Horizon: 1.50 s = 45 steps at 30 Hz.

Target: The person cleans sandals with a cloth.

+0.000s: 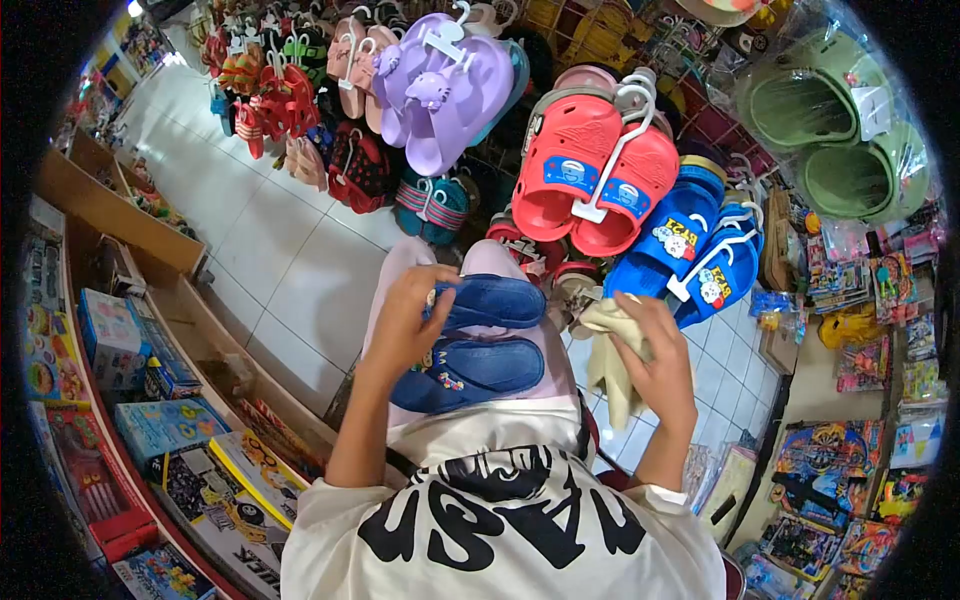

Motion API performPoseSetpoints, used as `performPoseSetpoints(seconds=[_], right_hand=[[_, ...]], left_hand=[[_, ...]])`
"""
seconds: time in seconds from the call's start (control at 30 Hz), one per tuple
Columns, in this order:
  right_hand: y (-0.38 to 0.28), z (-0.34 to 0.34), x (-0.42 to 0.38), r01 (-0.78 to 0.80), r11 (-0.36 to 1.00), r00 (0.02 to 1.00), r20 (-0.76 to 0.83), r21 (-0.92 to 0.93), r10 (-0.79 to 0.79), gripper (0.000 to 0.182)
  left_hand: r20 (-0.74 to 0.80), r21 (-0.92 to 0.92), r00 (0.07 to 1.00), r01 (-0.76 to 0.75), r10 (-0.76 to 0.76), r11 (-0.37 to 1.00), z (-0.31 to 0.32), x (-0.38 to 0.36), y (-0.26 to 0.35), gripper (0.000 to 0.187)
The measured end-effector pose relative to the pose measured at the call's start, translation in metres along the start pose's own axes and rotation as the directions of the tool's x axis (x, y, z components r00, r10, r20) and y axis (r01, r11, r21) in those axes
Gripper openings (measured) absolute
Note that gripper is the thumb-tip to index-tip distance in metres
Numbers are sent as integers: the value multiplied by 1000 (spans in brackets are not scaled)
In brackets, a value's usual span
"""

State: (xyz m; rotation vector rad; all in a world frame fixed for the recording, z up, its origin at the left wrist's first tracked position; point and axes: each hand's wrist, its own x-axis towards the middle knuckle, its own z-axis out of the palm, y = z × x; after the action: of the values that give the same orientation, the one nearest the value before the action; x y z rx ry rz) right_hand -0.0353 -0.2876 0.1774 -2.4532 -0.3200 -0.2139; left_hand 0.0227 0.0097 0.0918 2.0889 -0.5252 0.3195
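A pair of dark blue sandals lies across the person's lap on pale pink trousers. My left hand (408,318) is closed on the toe end of the upper sandal (500,302), its fingers curled over the strap. Just below it is the lower sandal (495,365), with small colourful decorations on its strap. To the right of the lap, my right hand (655,355) grips a crumpled cream cloth (612,345), which hangs down from the fingers. This cloth is apart from both sandals.
Red clogs (595,170), blue slippers (690,245) and lilac slippers (440,95) hang in front. Wrapped green clogs (845,120) hang at upper right. Boxed toys (215,500) fill the left shelf; packaged toys (825,460) line the right. White tiles (285,240) cover the floor.
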Motion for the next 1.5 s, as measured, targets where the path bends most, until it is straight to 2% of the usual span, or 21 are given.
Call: performPoseSetpoints(seconds=[0.1, 0.13, 0.17, 0.23, 0.3, 0.37, 0.47, 0.57, 0.6, 0.7, 0.73, 0.87, 0.97, 1.0, 1.07, 1.1, 1.17, 1.27, 1.37, 1.4, 1.5], right_hand=[[-2, 26, 28, 106, 994, 992, 71, 24, -108, 52], [1, 46, 38, 135, 989, 986, 110, -62, -127, 59], [8, 70, 45, 164, 975, 979, 150, -149, -141, 66], [32, 120, 45, 190, 982, 896, 411, -11, -168, 79], [28, 132, 38, 179, 974, 844, 530, -136, -81, 86], [24, 121, 42, 200, 980, 886, 431, -18, -173, 84], [33, 107, 44, 337, 938, 841, 423, 81, -339, 73], [61, 115, 34, 381, 924, 828, 429, 41, -361, 58], [53, 108, 36, 390, 921, 873, 308, 23, -378, 46], [56, 93, 31, 304, 953, 924, 238, 20, -299, 43], [54, 87, 30, 284, 959, 950, 135, -8, -280, 36], [26, 52, 35, 106, 973, 992, -48, -207, -118, 25], [15, 47, 40, 19, 976, 999, 31, -219, -13, 26], [10, 50, 45, -41, 983, 985, 155, -176, 69, 29], [21, 89, 53, 5, 999, 984, 180, 43, -12, 35], [26, 107, 59, 14, 992, 959, 278, 126, -48, 35], [41, 139, 64, 228, 972, 813, 538, 55, -221, 37], [44, 129, 66, 365, 927, 763, 542, 87, -352, 50], [45, 120, 66, 519, 853, 774, 449, -48, -446, 69], [51, 122, 64, 487, 873, 760, 506, -27, -409, 81], [59, 136, 62, 474, 871, 700, 544, 131, -462, 84]], left_hand=[[124, 265, 992, -23, -10, 964, 3, -4, -22, 31], [148, 356, 989, -35, -19, 934, 5, -5, -27, 34], [211, 276, 970, 56, -118, 959, 5, -7, -29, 37], [355, 126, 891, 255, -284, 959, 8, -12, -31, 42], [304, 107, 916, 239, -261, 965, 12, -21, -37, 45], [273, 117, 925, 239, -263, 964, 12, -27, -39, 46], [264, 107, 929, 238, -258, 965, 9, -24, -31, 47], [263, 80, 932, 237, -250, 968, 12, -22, -33, 47], [260, 71, 933, 239, -250, 968, 13, -22, -34, 47], [257, 80, 927, 262, -274, 962, 12, -19, -31, 48], [259, 85, 925, 265, -278, 961, 12, -19, -30, 48], [260, 96, 923, 268, -284, 959, 12, -18, -29, 48], [268, 107, 924, 254, -274, 961, 13, -18, -30, 48], [271, 111, 924, 249, -270, 962, 13, -17, -31, 48], [294, 105, 920, 240, -261, 965, 11, -16, -30, 49], [303, 105, 918, 236, -257, 966, 10, -16, -30, 50], [304, 107, 908, 267, -288, 958, 10, -18, -31, 51], [278, 87, 915, 278, -292, 956, 7, -20, -32, 51], [281, 89, 915, 277, -291, 957, 5, -21, -34, 52], [285, 92, 913, 278, -293, 956, 7, -21, -34, 52], [279, 104, 917, 265, -284, 959, 10, -21, -36, 52]])
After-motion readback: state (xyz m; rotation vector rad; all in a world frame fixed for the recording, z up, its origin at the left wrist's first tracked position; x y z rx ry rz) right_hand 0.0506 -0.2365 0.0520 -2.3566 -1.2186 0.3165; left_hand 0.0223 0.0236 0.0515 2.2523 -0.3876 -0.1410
